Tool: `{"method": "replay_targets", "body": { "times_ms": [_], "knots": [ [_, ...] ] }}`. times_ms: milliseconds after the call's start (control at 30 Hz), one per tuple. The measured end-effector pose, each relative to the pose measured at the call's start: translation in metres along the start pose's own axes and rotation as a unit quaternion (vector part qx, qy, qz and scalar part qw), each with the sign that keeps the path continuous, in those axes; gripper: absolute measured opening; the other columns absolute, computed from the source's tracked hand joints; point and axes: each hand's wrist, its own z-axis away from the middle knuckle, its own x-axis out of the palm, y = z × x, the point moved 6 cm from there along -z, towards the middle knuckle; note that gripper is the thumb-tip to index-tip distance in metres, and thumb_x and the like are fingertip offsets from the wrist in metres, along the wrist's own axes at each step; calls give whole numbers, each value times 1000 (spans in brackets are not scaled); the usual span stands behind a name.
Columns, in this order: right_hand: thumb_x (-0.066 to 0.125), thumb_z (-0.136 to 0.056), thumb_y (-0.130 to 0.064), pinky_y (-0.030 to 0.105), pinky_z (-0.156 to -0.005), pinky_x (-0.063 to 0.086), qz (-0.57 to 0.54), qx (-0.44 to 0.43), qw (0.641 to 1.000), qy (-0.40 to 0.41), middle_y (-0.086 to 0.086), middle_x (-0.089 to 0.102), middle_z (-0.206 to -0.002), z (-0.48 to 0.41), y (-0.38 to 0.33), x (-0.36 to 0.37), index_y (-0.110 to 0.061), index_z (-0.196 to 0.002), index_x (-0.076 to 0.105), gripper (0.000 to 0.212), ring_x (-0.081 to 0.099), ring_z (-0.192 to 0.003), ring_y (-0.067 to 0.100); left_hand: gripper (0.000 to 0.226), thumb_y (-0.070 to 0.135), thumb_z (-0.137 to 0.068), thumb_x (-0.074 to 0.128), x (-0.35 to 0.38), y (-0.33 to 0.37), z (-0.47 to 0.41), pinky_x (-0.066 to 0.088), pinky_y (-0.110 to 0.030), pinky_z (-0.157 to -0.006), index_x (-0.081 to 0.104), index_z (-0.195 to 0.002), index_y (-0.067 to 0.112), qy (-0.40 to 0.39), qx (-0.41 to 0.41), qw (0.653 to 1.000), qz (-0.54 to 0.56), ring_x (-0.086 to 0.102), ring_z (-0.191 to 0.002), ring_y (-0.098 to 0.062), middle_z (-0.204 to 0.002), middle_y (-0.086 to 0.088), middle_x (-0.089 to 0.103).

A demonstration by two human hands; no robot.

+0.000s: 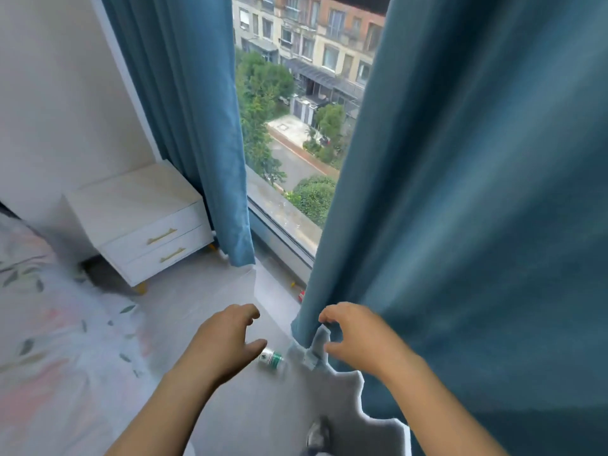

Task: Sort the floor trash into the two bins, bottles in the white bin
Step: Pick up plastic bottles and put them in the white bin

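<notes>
Bottle not yet picked up: small clear plastic bottle with green label (271, 358) lies on the grey floor (204, 304), just beside the left hand (227, 340), whose fingers are loosely curled and empty. Right hand (355, 337) likewise empty, near the blue curtain (460, 225). Neither bin in view, so the sorting likely all lies ahead.

Only one view is given, worn on the head and pointed forward and down, so the window (296, 133) is faced from inside the room, pretty close up. The floor (197, 311) below the window is looked down on steeply, and the left hand (223, 343) and right hand (358, 337) are caught close in, just short of the window.
</notes>
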Motion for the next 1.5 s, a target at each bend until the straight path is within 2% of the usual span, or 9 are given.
{"method": "replay_targets", "body": {
  "times_ms": [100,233,400,633,800,1033,1133,1333,1500],
  "knots": [
    [58,-83,-23,27,-91,44,9,-22,1000,-21,-6,57,-122,-37,-7,3,-28,-124,56,41,53,-113,16,43,41,-86,59,-1,-23,-16,42,-24,-92,49,-126,27,-1,-36,999,14,53,-114,-12,-125,9,55],
    [59,-85,-24,25,-86,43,18,-61,997,-37,-5,58,-120,-89,-11,1,-27,-124,55,40,54,-110,14,42,40,-87,58,-1,-42,-47,42,-23,-91,49,-126,27,2,-76,997,21,53,-113,-11,-126,9,54],
    [56,-85,-20,30,-92,45,16,-92,994,-57,-3,56,-126,-155,-7,-7,-23,-130,53,45,52,-115,17,41,40,-87,58,1,-47,-91,43,-25,-93,50,-125,26,-8,-122,992,40,53,-113,-12,-125,8,55],
    [56,-85,-18,30,-79,42,84,-129,986,-69,4,58,-116,-264,10,7,-17,-129,52,44,56,-106,24,40,38,-89,56,22,-62,-143,42,-23,-90,50,-126,24,-34,-171,983,64,53,-112,-13,-125,7,54],
    [57,-83,-18,33,-85,40,149,-98,977,-119,8,58,-112,-328,38,48,-11,-114,56,32,57,-104,29,41,37,-89,55,47,-89,-182,42,-25,-91,50,-127,22,-78,-183,978,62,54,-111,-16,-125,3,54],
    [55,-88,-32,44,-109,32,231,12,949,-214,7,51,-128,-376,104,123,-15,-128,47,44,51,-120,28,42,33,-89,55,95,-138,-252,44,-29,-91,48,-128,19,-135,-176,974,36,53,-113,-21,-126,-1,53],
    [54,-88,-31,44,-109,31,232,53,940,-244,7,50,-130,-392,131,157,-15,-133,44,49,50,-121,29,43,32,-88,55,127,-159,-282,44,-30,-92,48,-129,19,-157,-167,973,22,53,-114,-22,-127,-1,53],
    [54,-86,-30,43,-107,32,246,100,927,-265,7,50,-127,-434,185,235,-15,-126,47,43,48,-121,30,35,28,-87,54,211,-200,-341,46,-32,-89,51,-119,15,-204,-149,968,2,55,-108,-25,-120,-4,55],
    [60,-85,-33,44,-107,33,249,134,908,-308,6,46,-130,-462,242,306,-16,-131,42,53,42,-125,31,33,27,-87,54,292,-233,-381,46,-32,-87,52,-117,13,-232,-148,961,-15,55,-107,-25,-117,-5,56]
  ]
}}
